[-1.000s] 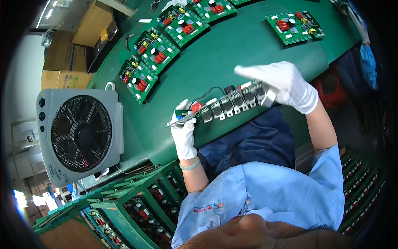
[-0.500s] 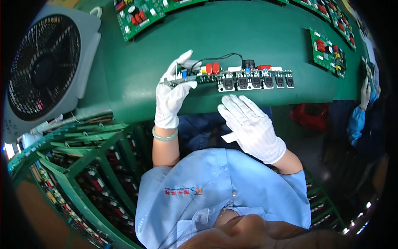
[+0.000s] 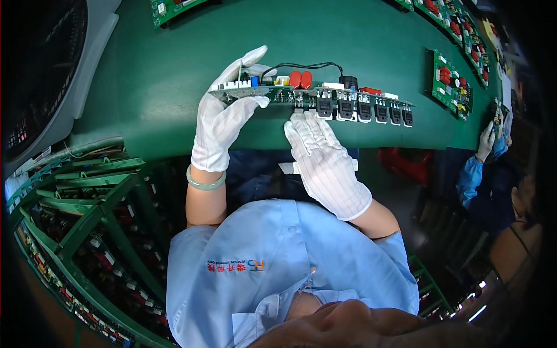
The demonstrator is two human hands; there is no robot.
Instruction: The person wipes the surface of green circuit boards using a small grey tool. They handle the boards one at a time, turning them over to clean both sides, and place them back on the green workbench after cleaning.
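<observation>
A green circuit board [image 3: 278, 93] is held nearly edge-on above the table, with white connectors, red disc components and a looped black wire on its upper side. Along its lower edge runs a row of black transistors [image 3: 346, 110]. My left hand [image 3: 223, 119], in a white glove, grips the board's left end, thumb below and fingers above. Gloved too, my right hand [image 3: 325, 159] has its fingers stretched out flat, close together, with the tips at the leftmost transistors. Those tips partly cover the parts there; whether they press on them I cannot tell.
Finished-looking circuit boards [image 3: 449, 84] lie on the green table [image 3: 174, 69] at the right and far edges. A grey fan [image 3: 87, 75] stands at left, above a green rack [image 3: 87, 214] filled with boards. At far right, a co-worker's gloved hand [image 3: 486, 142] shows.
My right hand has moved up and leftward relative to the board, bringing its fingertips to the leftmost transistors. My left hand keeps its grip. The whole view has shifted.
</observation>
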